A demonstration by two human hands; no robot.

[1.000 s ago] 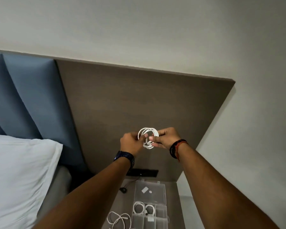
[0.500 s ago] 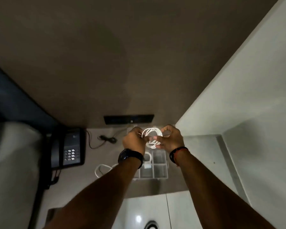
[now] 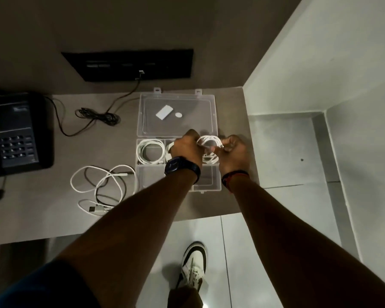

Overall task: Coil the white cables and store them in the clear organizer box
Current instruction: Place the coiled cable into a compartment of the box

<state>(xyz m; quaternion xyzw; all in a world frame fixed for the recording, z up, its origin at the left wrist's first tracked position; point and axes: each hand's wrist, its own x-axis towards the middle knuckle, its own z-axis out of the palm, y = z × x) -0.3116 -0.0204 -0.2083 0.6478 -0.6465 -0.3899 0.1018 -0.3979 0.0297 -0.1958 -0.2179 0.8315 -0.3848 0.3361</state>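
My left hand and my right hand both grip a coiled white cable, held just above the right side of the clear organizer box. The box lies open on the grey bedside table, its lid flat behind it. A coiled white cable fills the back left compartment. Another coil in the middle compartment is partly hidden by my left hand. A loose, uncoiled white cable sprawls on the table left of the box.
A black telephone stands at the table's left, with a thin black cord running to a black wall socket panel. A white wall borders the table on the right. Below are the tiled floor and my shoe.
My view has swung down from the headboard to the table. Both hands have lowered the coiled cable until it hangs just over the open box.
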